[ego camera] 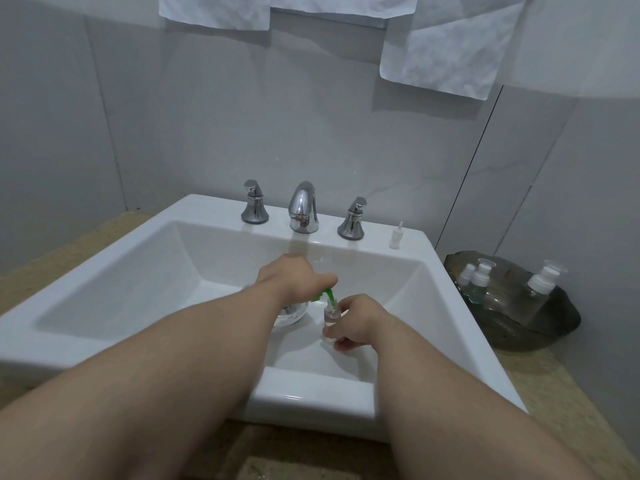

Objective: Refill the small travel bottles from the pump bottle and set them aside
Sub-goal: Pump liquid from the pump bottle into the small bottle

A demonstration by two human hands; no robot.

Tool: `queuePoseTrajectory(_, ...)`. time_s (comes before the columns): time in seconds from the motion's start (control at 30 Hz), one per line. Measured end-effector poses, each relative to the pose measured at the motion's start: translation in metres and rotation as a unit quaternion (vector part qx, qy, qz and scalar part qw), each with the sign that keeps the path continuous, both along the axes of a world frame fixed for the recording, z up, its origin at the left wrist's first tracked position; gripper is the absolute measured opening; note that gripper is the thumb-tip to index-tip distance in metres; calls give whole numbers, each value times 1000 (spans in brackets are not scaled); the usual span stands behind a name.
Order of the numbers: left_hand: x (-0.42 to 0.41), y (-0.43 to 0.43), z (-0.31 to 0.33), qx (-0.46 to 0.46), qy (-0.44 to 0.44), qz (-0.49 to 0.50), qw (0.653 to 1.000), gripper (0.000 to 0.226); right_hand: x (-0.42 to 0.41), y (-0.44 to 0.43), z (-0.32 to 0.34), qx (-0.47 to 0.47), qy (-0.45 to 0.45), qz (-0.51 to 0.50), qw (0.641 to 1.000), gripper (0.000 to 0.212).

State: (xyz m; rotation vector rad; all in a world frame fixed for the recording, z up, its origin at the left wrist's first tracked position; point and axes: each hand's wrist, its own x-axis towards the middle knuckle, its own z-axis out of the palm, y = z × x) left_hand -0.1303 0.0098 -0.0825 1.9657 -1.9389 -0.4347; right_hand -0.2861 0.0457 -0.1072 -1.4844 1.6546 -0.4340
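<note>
Over the white sink basin (145, 258), my left hand (291, 275) presses down on the green pump head (327, 296) of a clear pump bottle (289, 313), which my wrist mostly hides. The green spout points into the open neck of a small clear travel bottle (329, 318). My right hand (356, 322) grips that small bottle upright just right of the pump bottle. A loose white spray cap (396, 236) stands on the sink's back ledge at the right.
A dark glass dish (561, 327) on the counter to the right holds three capped travel bottles (479, 284). A chrome faucet (304, 207) with two handles stands on the back ledge. Tan countertop (554, 393) surrounds the sink. White paper sheets (446, 50) hang on the wall.
</note>
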Motion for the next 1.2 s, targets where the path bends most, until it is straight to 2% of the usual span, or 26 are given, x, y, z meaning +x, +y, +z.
queuePoseTrajectory(0.1, 1, -1, -2, 1, -6, 0, 1000, 50, -1, -1, -1, 0, -6, -7, 1000, 21)
queuePoseTrajectory(0.2, 3, -3, -7, 3, -6, 2, 1000, 70, -2, -3, -3, 2, -6, -16, 1000, 20)
queuePoseTrajectory(0.27, 3, -3, -8, 6, -11, -1, 1000, 76, -1, -3, -2, 2, -4, -15, 1000, 20)
queuePoseTrajectory(0.73, 2, -2, -2, 3, -5, 5, 1000, 55, 0, -1, 0, -3, -8, -17, 1000, 18)
queuePoseTrajectory(1.2, 0, 0, 0, 1, -11, 2, 1000, 48, 0, 0, 1, 5, -11, -9, 1000, 24)
